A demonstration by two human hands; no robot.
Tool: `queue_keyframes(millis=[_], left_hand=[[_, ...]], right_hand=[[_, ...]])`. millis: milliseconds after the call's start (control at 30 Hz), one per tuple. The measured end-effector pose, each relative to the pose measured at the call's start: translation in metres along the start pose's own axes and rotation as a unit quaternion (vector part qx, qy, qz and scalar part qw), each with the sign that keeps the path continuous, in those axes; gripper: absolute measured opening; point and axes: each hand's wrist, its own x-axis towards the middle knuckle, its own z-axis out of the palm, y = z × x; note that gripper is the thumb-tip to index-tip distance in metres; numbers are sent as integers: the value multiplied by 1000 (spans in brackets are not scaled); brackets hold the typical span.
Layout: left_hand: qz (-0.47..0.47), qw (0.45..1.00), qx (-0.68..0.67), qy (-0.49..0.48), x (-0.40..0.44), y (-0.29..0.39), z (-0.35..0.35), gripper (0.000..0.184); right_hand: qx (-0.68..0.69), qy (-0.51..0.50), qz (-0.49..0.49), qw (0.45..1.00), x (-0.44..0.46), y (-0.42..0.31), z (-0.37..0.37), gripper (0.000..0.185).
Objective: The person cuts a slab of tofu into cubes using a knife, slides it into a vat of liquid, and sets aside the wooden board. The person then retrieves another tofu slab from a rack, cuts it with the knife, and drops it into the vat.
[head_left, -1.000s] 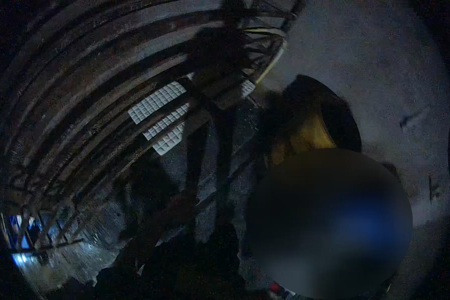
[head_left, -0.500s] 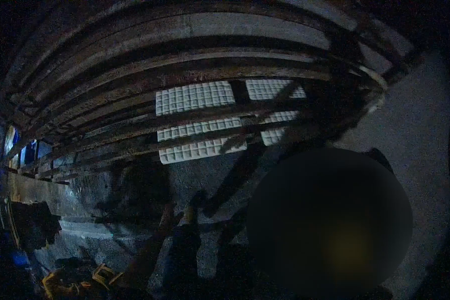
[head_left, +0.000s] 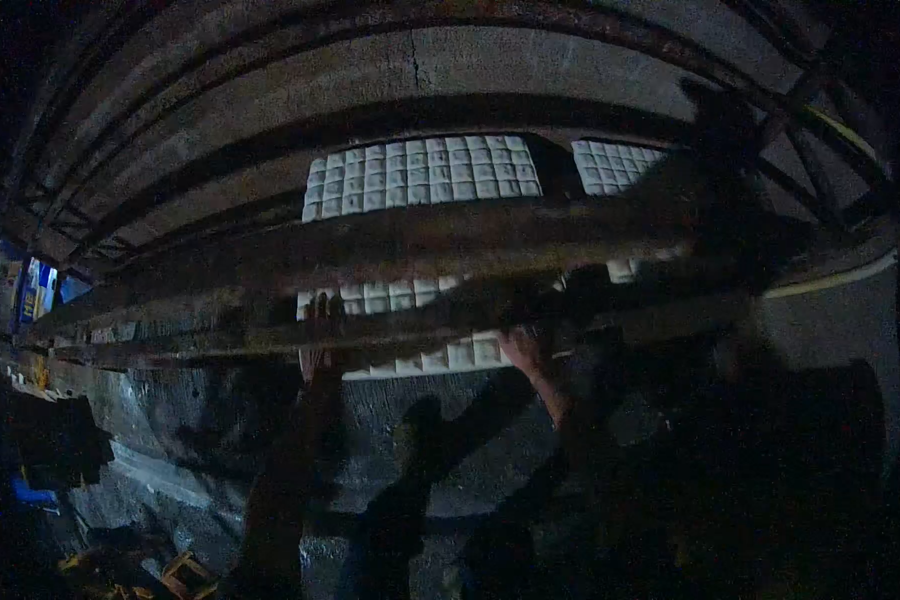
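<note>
A white gridded tray [head_left: 445, 357] lies low between dark rails, partly hidden behind them. My left hand [head_left: 316, 362] is at its left edge, with the fingers partly behind a rail and in deep shade. At the right end of the same tray, my right hand [head_left: 526, 350] grips the near edge. Above the rails rests a larger stretch of white gridded surface [head_left: 420, 178], with a second white gridded piece [head_left: 615, 167] to its right. The dim light hides much of both hands.
Long dark rails [head_left: 420, 235] run across the view in front of me. A pale curved tube [head_left: 830, 278] is at the right. Yellowish objects [head_left: 185, 575] lie at the lower left, near a blue item [head_left: 32, 492]. My legs and feet show below.
The view has turned and come closer to the rails and white gridded pieces. Both hands are now at the lower tray's ends. The large blurred round patch at the lower right is gone.
</note>
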Motion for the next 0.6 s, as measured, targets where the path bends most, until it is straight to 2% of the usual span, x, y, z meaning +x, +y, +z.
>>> queue_keyframes(millis=[67,167,400,600], left_hand=[[-12,999,-37,-28,13,-17,7,73],[-41,992,-95,-68,14,-42,6,73],[-133,954,-221,-153,-28,-81,3,73],[-186,921,-282,-194,-40,-92,-4,73]], right_hand=[[15,-53,45,997,8,12,13,49],[25,-81,80,993,17,22,27,49],[46,-93,125,987,40,34,54,49],[99,-84,161,978,61,37,35,50]])
